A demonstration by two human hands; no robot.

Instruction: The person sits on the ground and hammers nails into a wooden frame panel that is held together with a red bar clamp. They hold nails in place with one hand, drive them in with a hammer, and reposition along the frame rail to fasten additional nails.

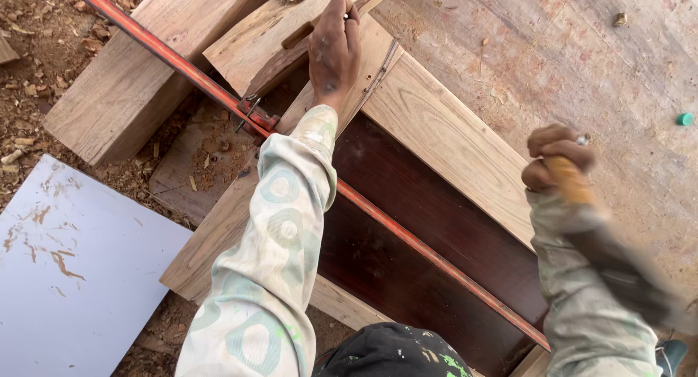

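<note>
On the wooden frame (pixel 451 141), near its top corner, the left hand (pixel 334 46) presses down with fingers closed together around a thin tool whose tip barely shows; what kind of tool it is cannot be told. Pale, open-grained boards make up the frame, set around a smooth dark brown panel (pixel 422 239). A long red metal clamp bar (pixel 182 64) runs diagonally across the frame and panel, passing under the left forearm, with a small metal fitting just left of the wrist. The right hand (pixel 556 157) is held in the air to the right, fist wrapped tight around the yellowish wooden handle (pixel 571 182) of a tool; below the fist the tool is blurred, so its head cannot be made out. Both sleeves are pale cloth with faded green rings. Thick rough planks (pixel 123 93) lie past the frame at upper left, on ground strewn with wood chips. A flat white sheet (pixel 73 268) with rust-coloured smears lies at lower left. A small green cap (pixel 685 119) sits on the dusty surface at far right.
</note>
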